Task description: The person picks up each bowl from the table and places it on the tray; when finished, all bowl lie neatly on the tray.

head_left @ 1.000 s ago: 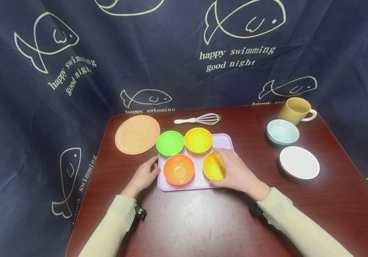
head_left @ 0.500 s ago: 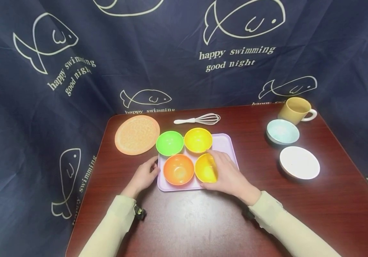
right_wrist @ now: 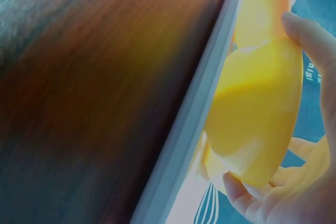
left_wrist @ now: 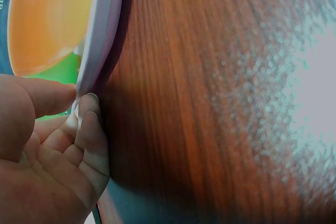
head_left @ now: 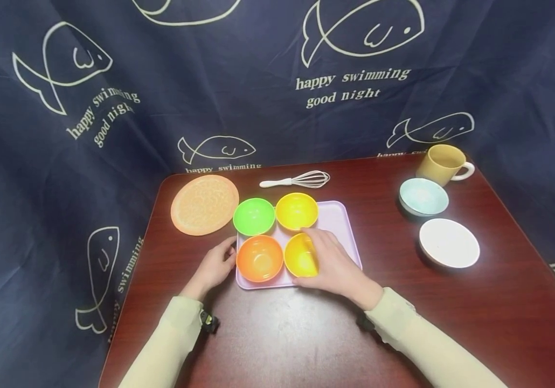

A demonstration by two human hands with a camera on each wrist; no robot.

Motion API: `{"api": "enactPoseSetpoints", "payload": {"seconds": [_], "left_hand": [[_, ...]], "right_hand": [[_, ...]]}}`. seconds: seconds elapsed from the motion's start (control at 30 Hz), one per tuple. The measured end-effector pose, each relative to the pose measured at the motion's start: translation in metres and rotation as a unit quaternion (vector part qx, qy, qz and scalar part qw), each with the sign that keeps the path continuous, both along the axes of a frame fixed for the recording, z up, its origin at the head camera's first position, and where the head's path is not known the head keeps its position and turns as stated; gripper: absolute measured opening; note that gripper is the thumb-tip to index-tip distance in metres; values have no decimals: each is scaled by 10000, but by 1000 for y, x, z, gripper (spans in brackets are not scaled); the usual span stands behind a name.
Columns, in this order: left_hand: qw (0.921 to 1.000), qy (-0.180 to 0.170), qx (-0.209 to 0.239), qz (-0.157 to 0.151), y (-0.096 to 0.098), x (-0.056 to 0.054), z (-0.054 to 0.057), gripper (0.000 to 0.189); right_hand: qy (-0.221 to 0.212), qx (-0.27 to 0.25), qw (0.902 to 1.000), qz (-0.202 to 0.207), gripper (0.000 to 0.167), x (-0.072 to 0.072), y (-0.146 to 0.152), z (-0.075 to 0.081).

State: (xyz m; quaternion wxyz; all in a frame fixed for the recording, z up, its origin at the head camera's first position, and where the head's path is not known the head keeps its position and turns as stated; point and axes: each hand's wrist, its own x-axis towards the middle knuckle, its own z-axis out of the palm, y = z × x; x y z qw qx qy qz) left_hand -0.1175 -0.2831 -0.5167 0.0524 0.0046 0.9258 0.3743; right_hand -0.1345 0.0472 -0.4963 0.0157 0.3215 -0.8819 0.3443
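In the head view a lilac tray [head_left: 337,223] bears four-sided rows of bowls: green [head_left: 254,216] and yellow [head_left: 297,212] behind, orange [head_left: 259,260] and a second yellow bowl [head_left: 299,257] in front. My right hand [head_left: 333,264] grips that front yellow bowl from its right side, thumb and fingers spread around the rim. In the right wrist view the yellow bowl [right_wrist: 257,108] sits low over the tray, right beside the orange one. My left hand [head_left: 213,268] pinches the tray's left edge; the left wrist view shows its thumb and fingers on the rim [left_wrist: 107,19].
At the left lies a round orange plate [head_left: 205,205], overlapped slightly by the green bowl. A white whisk [head_left: 302,180] lies behind the tray. On the right stand a yellow mug [head_left: 439,164], a light blue bowl [head_left: 423,197] and a white dish [head_left: 449,243]. A dark curtain [head_left: 238,102] hangs behind.
The right hand has slid the front yellow bowl left along the tray, up beside the orange bowl, which has shifted slightly left too. The left hand stays at the tray's edge.
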Motion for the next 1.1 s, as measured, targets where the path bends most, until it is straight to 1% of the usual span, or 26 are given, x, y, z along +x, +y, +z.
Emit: {"api": "enactPoseSetpoints", "payload": {"seconds": [0.27, 0.4, 0.5, 0.63, 0.77, 0.87, 0.97, 1.1], "left_hand": [[10000, 10, 73, -35, 2, -1, -1, 48], [9999, 0, 78, -69, 2, 0, -2, 48], [9999, -9, 76, -80, 1, 1, -1, 48], [10000, -22, 64, -69, 1, 1, -1, 48], [9999, -47, 52, -103, 3, 0, -1, 48], [9999, -72, 41, -115, 4, -1, -3, 48], [9999, -96, 5, -103, 3, -1, -4, 48], [9999, -162, 6, -60, 2, 1, -4, 48]], "right_hand": [[27, 277, 9996, -75, 108, 1, 3, 0], [-11, 469, 9986, -252, 108, 2, 10, 8], [82, 613, 9971, -442, 105, 0, 24, 15], [320, 729, 9938, -775, 104, -8, 60, 23], [440, 662, 9882, -1311, 106, -16, 112, 28], [541, 540, 9819, -1731, 106, -18, 154, 30], [624, 457, 9744, -2113, 105, -16, 191, 28], [505, 485, 9654, -2514, 110, -10, 229, 17]]}}
